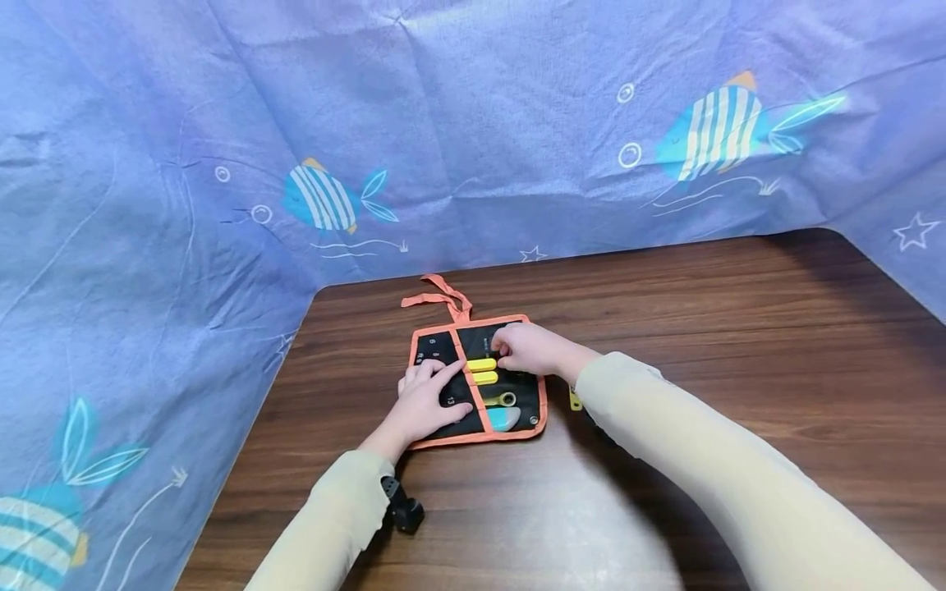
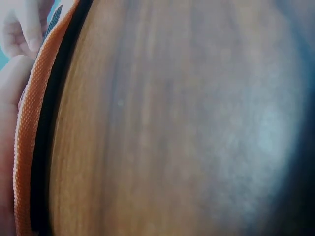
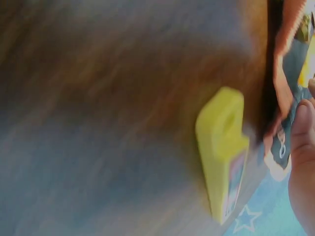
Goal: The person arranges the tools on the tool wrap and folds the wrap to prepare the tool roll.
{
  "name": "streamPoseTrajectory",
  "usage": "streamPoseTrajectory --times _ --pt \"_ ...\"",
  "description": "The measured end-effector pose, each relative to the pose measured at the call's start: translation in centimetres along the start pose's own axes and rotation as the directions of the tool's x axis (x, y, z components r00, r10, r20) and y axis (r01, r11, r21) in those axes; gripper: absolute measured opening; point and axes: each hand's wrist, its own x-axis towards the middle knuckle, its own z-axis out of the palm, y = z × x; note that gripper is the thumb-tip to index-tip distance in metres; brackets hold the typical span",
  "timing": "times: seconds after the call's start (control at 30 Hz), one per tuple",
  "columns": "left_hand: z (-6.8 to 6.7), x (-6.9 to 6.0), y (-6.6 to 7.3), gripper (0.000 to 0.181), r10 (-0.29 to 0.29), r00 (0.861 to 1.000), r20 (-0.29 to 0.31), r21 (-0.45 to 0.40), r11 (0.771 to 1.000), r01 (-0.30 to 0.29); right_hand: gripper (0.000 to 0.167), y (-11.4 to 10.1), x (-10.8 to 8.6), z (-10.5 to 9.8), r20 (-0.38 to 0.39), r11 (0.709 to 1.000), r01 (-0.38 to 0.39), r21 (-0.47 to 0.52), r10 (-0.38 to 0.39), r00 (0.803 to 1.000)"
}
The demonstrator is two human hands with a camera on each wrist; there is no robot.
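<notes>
A black tool pouch (image 1: 473, 335) with orange edging lies unfolded on the table. My left hand (image 1: 427, 402) rests on its left part, fingers spread, near the orange strip down the middle. From the pocket stick out two yellow handles (image 1: 484, 378), a ring-ended wrench (image 1: 506, 400) and a teal-and-grey rounded tool (image 1: 505, 419). My right hand (image 1: 534, 348) is over the pouch's right part, its fingers curled and seeming to pinch the end of the upper yellow handle (image 1: 480, 364). That contact is partly hidden. In the right wrist view the thumb (image 3: 302, 123) is beside a yellow piece (image 3: 308, 64).
A yellow tool (image 3: 221, 152) with a hole in one end lies on the wooden table (image 1: 702, 328), right of the pouch. Orange ties (image 1: 447, 297) trail from the pouch's far edge. A blue fish-print cloth (image 1: 502, 123) hangs behind the table.
</notes>
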Motion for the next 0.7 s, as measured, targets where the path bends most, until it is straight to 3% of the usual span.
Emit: streamPoseTrajectory --times 0.5,0.7 --pt "-0.2 -0.2 0.2 0.069 -0.002 1.000 -0.006 -0.021 1.000 0.001 0.030 3.2 -4.4 -1.3 -0.109 0.999 -0.022 0.050 0.027 0.994" --pt "-0.3 -0.2 0.2 0.069 0.007 1.000 -0.005 -0.025 1.000 -0.007 0.031 4.4 -6.0 -1.2 -0.158 0.999 -0.040 0.025 0.043 0.987"
